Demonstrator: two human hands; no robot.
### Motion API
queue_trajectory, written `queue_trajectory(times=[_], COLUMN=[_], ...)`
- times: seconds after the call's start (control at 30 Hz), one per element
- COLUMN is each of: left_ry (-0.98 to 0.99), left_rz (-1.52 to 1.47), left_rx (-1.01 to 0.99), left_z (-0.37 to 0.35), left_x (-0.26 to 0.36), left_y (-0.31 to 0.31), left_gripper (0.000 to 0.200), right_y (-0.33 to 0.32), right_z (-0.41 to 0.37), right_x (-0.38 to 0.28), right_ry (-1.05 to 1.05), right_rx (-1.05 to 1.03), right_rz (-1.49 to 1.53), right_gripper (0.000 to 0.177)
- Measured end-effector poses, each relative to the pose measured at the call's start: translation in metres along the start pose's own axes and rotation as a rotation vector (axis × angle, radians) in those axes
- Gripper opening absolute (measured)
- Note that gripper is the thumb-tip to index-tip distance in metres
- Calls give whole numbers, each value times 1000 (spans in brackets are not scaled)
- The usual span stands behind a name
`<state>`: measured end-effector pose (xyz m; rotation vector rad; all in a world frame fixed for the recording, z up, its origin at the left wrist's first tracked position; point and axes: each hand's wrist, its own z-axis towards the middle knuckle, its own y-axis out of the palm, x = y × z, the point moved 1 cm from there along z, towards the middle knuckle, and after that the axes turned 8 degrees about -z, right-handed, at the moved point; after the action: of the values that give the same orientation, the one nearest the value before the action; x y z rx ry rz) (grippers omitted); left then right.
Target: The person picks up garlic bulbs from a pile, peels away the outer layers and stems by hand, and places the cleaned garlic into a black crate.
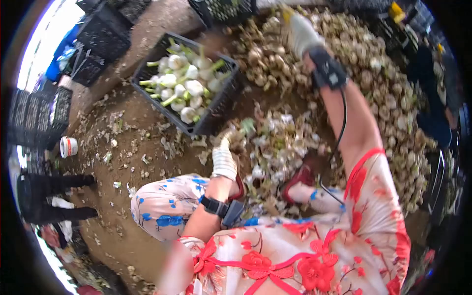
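Observation:
My left hand (223, 160), in a pale striped glove with yellowish fingertips, is low over the peelings in front of my knees. Its fingers look curled, but blur hides what they hold. My right hand (301, 37), also gloved, stretches far out over a heap of untrimmed garlic bulbs (378, 91). Yellow shows at its fingertips, and smearing hides whether they grip a bulb. Beyond my left hand stands a black plastic crate (169, 117) with trimmed white garlic bulbs (194, 87) inside, their short green stems still on. Dry skins and peelings (275, 147) lie between my feet.
Black crates (101, 37) are stacked at the upper left, and another crate (223, 12) stands at the top. A white and orange roll-shaped thing (69, 146) lies at left, near a person's dark-clad legs (64, 196). Bits of skin litter the dirt floor (113, 241).

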<state>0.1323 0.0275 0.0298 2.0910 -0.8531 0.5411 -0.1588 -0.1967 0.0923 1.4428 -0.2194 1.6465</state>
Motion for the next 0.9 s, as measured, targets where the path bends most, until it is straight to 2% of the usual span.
queue_trajectory(times=[0.03, 0.1, 0.17, 0.2, 0.23, 0.27, 0.3, 0.33, 0.37, 0.4, 0.43, 0.47, 0.5, 0.53, 0.57, 0.6, 0.63, 0.67, 0.7, 0.73, 0.77, 0.83, 0.87, 0.9], left_ry=[-25, -30, -53, -82, -88, -88, -63, -319, -273, 334, 157, -165, 9, 56, 170, 235, 100, 357, 362, 447, 531, 486, 281, 387], left_rz=[34, -4, 26, 69, 70, 157, 234, 177, 351, 786, 800, 716, 629, 486, 670, 596, 1001, 1146, 1185, 957, 727, 274, -13, 75], left_rx=[-15, 26, 57, 20, 37, 4, -13, 90, -32, -221, -240, 28, -85, -189, -313, -411, -417, -481, -578, -694, -791, -643, -647, -617], left_z=[1, 9, 4, 11, 11, 8, 3, -9, 1, -5, -4, -39, -11, 11, 7, 22, -25, -25, -42, -40, -35, -26, -39, -11], left_x=[2, -4, 3, -3, -6, -6, -1, 3, -2, 6, 8, 43, 4, -31, -29, -65, -2, -19, -6, -16, -35, -43, -19, -27], left_y=[1, -2, 8, -5, -6, 0, 5, 15, 3, 11, 15, 44, 17, 9, 11, -2, 21, 18, 24, 21, 21, 29, 32, 31], left_gripper=[22, 22, 22, 20, 20, 20, 19, 20, 21, 22, 24, 24, 23, 23, 31, 49, 66, 74, 76, 71, 67, 50, 33, 27], right_y=[24, 15, -27, -53, -76, -99, -125, -150, -170, -175, -186, -181, -177, -164, -153, -142, -136, -135, -144, -155, -166, -188, -206, -207], right_z=[-5, -22, -89, -126, -170, -206, -242, -272, -314, -283, -272, -290, -384, -348, -309, -288, -251, -217, -194, -129, -115, -86, -81, -92], right_x=[-1, 24, 6, -8, -25, -30, -26, -33, -54, -18, 0, -22, -114, -90, -67, -55, -29, -5, 14, 92, 104, 125, 144, 122], right_ry=[-25, 245, 117, -112, 167, -34, -283, -213, -244, -309, 45, -176, -42, -145, -296, -17, -1, -16, 247, 161, 180, 420, 758, 766], right_rx=[36, -289, -420, -699, -1165, -1448, -1430, -1543, -1439, -1585, -1519, -1552, -1221, -1399, -1470, -1793, -1875, -1719, -1832, -1869, -1614, -1277, -1136, -1083], right_rz=[274, 1285, 1417, 1480, 1756, 1846, 1869, 1851, 1930, 1956, 2158, 2003, 1881, 1919, 1911, 2281, 2458, 2671, 2852, 3070, 3295, 3326, 3528, 3647], right_gripper=[25, 27, 19, 21, 34, 47, 44, 39, 35, 35, 37, 38, 33, 30, 23, 19, 16, 20, 23, 23, 36, 55, 71, 72])
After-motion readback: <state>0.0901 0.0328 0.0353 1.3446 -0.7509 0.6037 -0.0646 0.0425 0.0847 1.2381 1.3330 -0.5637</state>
